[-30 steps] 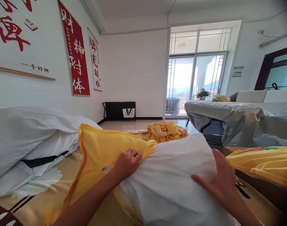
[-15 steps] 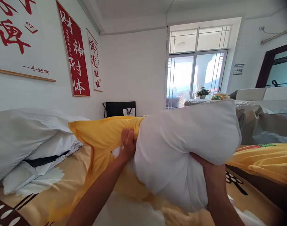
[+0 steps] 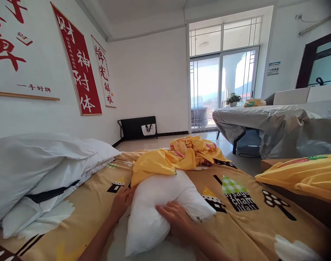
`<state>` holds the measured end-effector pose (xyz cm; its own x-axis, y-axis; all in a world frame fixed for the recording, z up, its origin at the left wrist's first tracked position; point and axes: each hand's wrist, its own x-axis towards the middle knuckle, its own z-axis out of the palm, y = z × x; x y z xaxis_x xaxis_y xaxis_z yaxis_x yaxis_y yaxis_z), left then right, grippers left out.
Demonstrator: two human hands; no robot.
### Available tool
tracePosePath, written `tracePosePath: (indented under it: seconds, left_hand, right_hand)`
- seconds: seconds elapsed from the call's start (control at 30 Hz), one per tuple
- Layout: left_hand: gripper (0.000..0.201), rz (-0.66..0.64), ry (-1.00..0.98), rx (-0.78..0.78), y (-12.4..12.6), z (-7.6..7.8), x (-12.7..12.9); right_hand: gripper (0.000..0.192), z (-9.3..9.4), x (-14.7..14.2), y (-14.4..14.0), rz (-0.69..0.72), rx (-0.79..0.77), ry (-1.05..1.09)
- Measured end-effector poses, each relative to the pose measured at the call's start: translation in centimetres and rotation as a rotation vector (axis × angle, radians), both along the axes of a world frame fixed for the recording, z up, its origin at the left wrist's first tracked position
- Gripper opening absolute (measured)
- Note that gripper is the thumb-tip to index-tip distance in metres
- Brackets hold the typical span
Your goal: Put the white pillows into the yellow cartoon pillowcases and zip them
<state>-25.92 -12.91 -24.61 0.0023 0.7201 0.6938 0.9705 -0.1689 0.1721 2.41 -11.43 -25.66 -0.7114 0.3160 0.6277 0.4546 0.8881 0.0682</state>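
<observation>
The right hand (image 3: 176,219) pressed flat, grip open, on the white pillow (image 3: 160,203). The left hand (image 3: 123,201) touched its side; I couldn't tell its grip. The yellow pillowcase (image 3: 157,165) lay just beyond.

The white pillow (image 3: 160,206), previously lifted, now lies on the bed sheet (image 3: 236,224). The yellow pillowcase (image 3: 157,165) has slid back to its far end. The right hand (image 3: 176,219) has moved on top.

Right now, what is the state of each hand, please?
Left hand: at the left side of the white pillow; whether it grips cannot be told.
Right hand: open, lying on the white pillow, fingers spread.
</observation>
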Motion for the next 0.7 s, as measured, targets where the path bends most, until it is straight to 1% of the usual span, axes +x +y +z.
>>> tracePosePath:
  seconds: [0.03, 0.07, 0.1, 0.17, 0.23, 0.3, 0.37, 0.4, 0.47, 0.53, 0.57, 0.6, 0.63, 0.7]
  left_hand:
    - [0.032, -0.036, -0.031, 0.002, 0.1, -0.3, -0.4]
    - [0.032, -0.077, -0.059, 0.011, 0.3, -0.2, -0.5]
    - [0.031, -0.116, -0.074, 0.019, 0.5, 0.2, -0.2]
    - [0.032, -0.204, -0.043, 0.015, 1.0, 1.8, 1.5]
    - [0.041, -0.290, 0.049, -0.021, 1.9, 3.7, 4.3]
    - [0.054, -0.359, 0.172, -0.080, 3.4, 5.3, 7.7]
    - [0.061, -0.361, 0.237, -0.146, 5.7, 6.2, 10.8]
    - [0.059, -0.334, 0.232, -0.172, 6.8, 6.4, 12.1]
    - [0.043, -0.272, 0.173, -0.197, 8.7, 6.7, 13.8]
    - [0.030, -0.233, 0.102, -0.165, 9.3, 7.0, 14.4]
    - [0.030, -0.224, 0.067, -0.123, 8.9, 7.2, 14.3]
    - [0.030, -0.214, 0.034, -0.077, 8.1, 7.4, 14.0]
    - [0.031, -0.213, -0.004, -0.020, 7.0, 7.6, 13.4]
    - [0.028, -0.266, -0.104, 0.131, 4.0, 8.0, 11.7]
  right_hand:
    - [0.064, -0.9, 0.0, -0.6, -0.004, -0.049, -0.014]
    - [0.073, -1.4, 0.1, -1.1, -0.002, -0.085, -0.022]
    - [0.081, -1.4, 0.2, -1.6, 0.008, -0.112, -0.030]
    - [0.091, -0.4, 0.6, -2.2, 0.033, -0.178, -0.077]
    - [0.096, 1.3, 0.8, -2.3, 0.056, -0.242, -0.166]
    - [0.098, 2.6, 0.8, -2.4, 0.054, -0.276, -0.241]
    - [0.104, 3.2, 0.8, -2.6, 0.053, -0.267, -0.265]
    - [0.106, 3.4, 0.9, -2.8, 0.054, -0.254, -0.257]
    - [0.107, 3.6, 1.6, -3.1, 0.079, -0.254, -0.252]
    - [0.097, 4.1, 3.2, -2.6, 0.086, -0.290, -0.247]
    - [0.087, 4.5, 4.3, -1.9, 0.054, -0.301, -0.221]
    - [0.078, 5.0, 5.5, -0.8, -0.012, -0.296, -0.170]
    - [0.072, 5.4, 6.7, 0.6, -0.113, -0.274, -0.095]
    - [0.070, 6.0, 8.9, 4.2, -0.382, -0.197, 0.067]
